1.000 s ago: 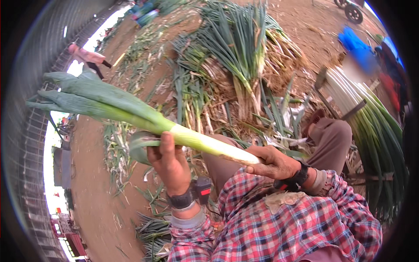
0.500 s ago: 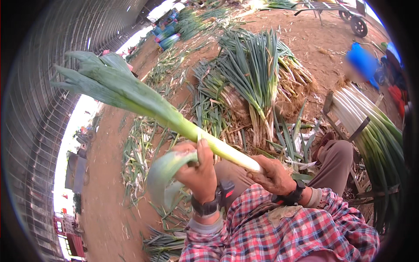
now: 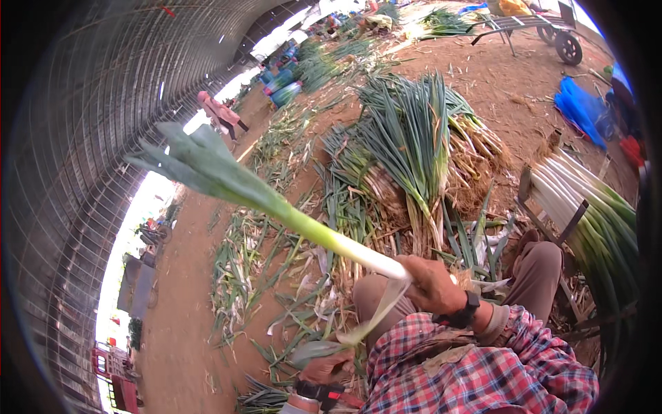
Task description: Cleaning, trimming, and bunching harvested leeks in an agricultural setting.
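Note:
A long leek (image 3: 324,237) slants across the middle, its broad green leaves up at the left and its white end low at the right. My right hand (image 3: 433,284) is closed round that white end. From beside it, a pale outer leaf (image 3: 378,319) hangs as a strip, still joined near the white end. The strip's green part runs down to my left hand (image 3: 329,368), which is closed on it beside my thigh. Part of the left hand's fingers is hidden behind the leaf.
In front of me stands a heap of untrimmed leeks (image 3: 407,138). Cleaned leeks (image 3: 586,200) lie in a metal rack (image 3: 572,221) at my right. Stripped leaves (image 3: 241,269) litter the soil. A hand cart (image 3: 524,26), blue plastic (image 3: 583,110) and a walking person (image 3: 219,114) are farther off.
My left hand has gone from the leek's middle down toward my lap, drawing the outer leaf away along the shaft. My right hand keeps its hold on the white end.

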The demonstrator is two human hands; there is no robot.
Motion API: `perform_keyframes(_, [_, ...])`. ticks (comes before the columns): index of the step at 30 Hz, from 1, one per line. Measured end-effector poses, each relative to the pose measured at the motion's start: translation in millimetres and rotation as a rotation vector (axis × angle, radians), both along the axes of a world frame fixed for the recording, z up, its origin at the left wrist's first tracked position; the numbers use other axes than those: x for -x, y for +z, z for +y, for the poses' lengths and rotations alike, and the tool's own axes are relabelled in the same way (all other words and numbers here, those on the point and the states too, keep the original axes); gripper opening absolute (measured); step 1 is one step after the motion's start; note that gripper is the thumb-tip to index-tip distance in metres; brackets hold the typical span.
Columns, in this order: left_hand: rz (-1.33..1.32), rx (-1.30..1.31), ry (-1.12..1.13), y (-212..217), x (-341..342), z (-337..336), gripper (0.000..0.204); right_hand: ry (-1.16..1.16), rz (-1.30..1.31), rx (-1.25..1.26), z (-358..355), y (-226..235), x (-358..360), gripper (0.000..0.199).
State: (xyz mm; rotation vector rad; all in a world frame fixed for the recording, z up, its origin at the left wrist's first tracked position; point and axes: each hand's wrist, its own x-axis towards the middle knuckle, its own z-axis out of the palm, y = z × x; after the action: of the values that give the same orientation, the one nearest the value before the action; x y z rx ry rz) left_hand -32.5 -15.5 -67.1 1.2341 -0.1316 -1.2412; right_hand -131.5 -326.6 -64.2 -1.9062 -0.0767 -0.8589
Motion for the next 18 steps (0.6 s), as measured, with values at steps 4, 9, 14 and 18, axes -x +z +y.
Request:
perform_keyframes(4, [-0.353,-0.340,-0.451,-12,10,11,0.029,-0.102,0.070,0.017,11,-17,-6,0.047])
perform_keyframes(9, [-0.963,-0.003,0.232,71,-21,-71,0.049,-0.084,0.014,0.075,17,-21,-5,0.046])
perform_keyframes(14, [-0.211,0.535,0.548,119,-90,-161,0.027,-0.124,0.105,0.220,9,-19,-3,0.045])
perform_keyframes(18, [-0.242,0.577,0.591,99,-127,-176,0.017,-0.194,-0.105,0.410,-4,-12,-3,0.033])
